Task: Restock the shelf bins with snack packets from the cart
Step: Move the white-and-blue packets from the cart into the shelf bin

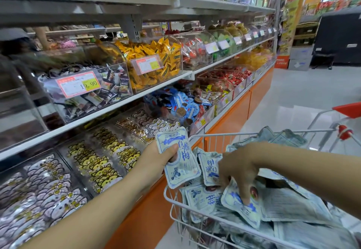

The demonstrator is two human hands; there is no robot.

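Shelf edge [117,105] overhangs open bins [78,177] beside cart [214,134]

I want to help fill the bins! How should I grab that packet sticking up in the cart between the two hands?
Pinch the packet by its top edge, coming from above. It stands on end in the cart, flat and thin, its lower part wedged among other packets.

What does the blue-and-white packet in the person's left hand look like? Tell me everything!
The pale blue-and-white flat snack packet looks like glossy plastic, with wavy sealed edges, dark blue Chinese characters and a small blue drawing near the bottom. It looks unopened. It stands upright, leaning slightly, above the near corner of the white wire cart. The left hand holds it in a grip, with the thumb across its front. The fingers behind it are hidden.
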